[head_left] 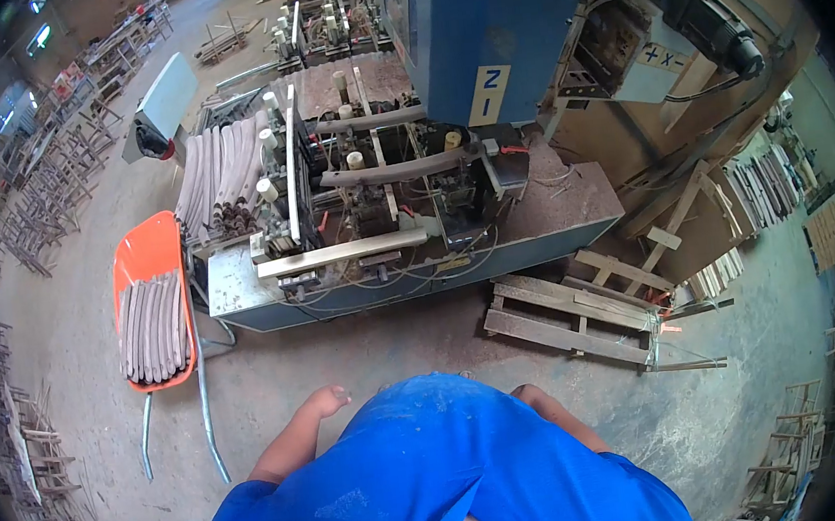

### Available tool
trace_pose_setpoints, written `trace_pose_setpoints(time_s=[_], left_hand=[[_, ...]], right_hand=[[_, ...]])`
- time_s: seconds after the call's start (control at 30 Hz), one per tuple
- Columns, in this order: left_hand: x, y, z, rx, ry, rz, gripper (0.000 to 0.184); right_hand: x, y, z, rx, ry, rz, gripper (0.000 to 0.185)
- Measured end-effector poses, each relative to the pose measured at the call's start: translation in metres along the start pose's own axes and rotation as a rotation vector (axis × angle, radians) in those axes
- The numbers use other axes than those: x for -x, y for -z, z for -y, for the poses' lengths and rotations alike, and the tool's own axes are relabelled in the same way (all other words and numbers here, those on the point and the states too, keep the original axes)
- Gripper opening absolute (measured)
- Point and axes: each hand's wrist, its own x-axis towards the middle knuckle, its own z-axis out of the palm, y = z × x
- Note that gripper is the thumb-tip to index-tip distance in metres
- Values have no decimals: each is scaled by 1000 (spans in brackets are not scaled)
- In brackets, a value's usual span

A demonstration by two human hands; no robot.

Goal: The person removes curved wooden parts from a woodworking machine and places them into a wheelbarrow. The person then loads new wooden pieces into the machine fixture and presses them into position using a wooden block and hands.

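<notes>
My left hand (329, 402) hangs beside my blue shirt, above the concrete floor. Its fingers are loosely bent and slightly apart, and nothing shows in them. On the other side, my right hand (525, 392) is mostly covered by the shirt, so its fingers are hidden. In front of me stands a blue woodworking machine (410, 286) with clamps and hoses. Curved wooden pieces (399, 170) lie across its clamps, and a pale straight bar (342, 254) runs along the near side. Neither hand touches the machine.
An orange wheelbarrow (173, 246) stacked with curved wooden pieces (153, 328) stands at left. More curved pieces (223, 169) lie at the machine's left end. Wooden pallets (574, 318) lie on the floor at right. A blue control box (487, 38) overhangs the machine.
</notes>
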Motion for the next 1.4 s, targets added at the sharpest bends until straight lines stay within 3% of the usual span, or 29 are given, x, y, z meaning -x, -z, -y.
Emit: trace_pose_setpoints(time_s=[0.23, 0.6, 0.83, 1.03, 1.2, 1.4], left_hand=[[9, 1, -2, 9, -22, -5, 67], [5, 0, 10, 6, 4, -19, 66], [3, 1, 5, 0, -6, -3, 66], [3, -2, 7, 15, -1, 6, 67], [1, -3, 11, -9, -21, -3, 69], [-6, -10, 17, 7, 12, 7, 69]], right_hand=[[-2, 4, 13, -5, -44, -20, 41], [-31, -6, -24, -49, 6, 49, 37], [-62, -26, -64, -153, 270, 34, 34], [-43, -13, -34, -30, 138, 15, 35], [-51, -22, -54, -233, 139, 34, 38], [-49, -23, -55, -239, 155, 52, 40]])
